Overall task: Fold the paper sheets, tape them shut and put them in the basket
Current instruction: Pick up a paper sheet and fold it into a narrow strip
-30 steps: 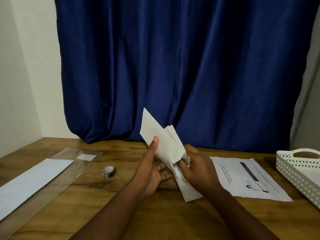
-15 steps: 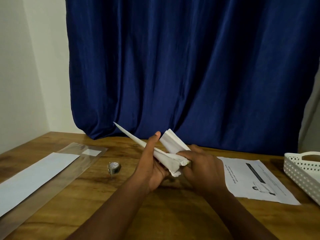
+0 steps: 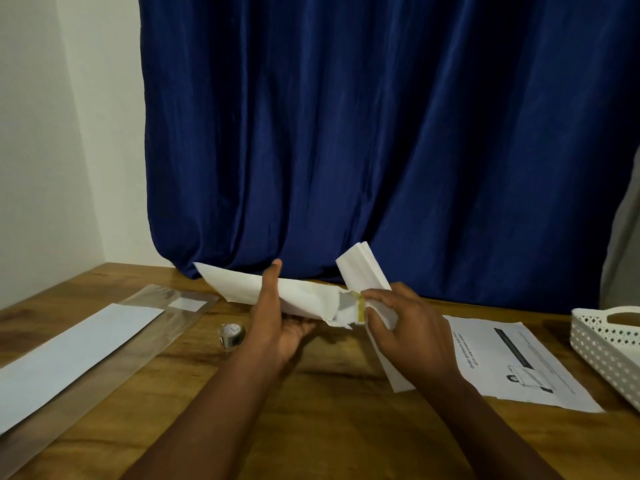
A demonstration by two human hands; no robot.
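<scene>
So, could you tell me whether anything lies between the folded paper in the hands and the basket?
Nothing upright does. The folded paper is held above the table; only a flat printed sheet lies on the wood between it and the white basket at the right.

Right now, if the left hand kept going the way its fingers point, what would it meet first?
The left hand points away and slightly right under the folded paper; beyond that, probably the blue curtain, though depth is unclear.
</scene>
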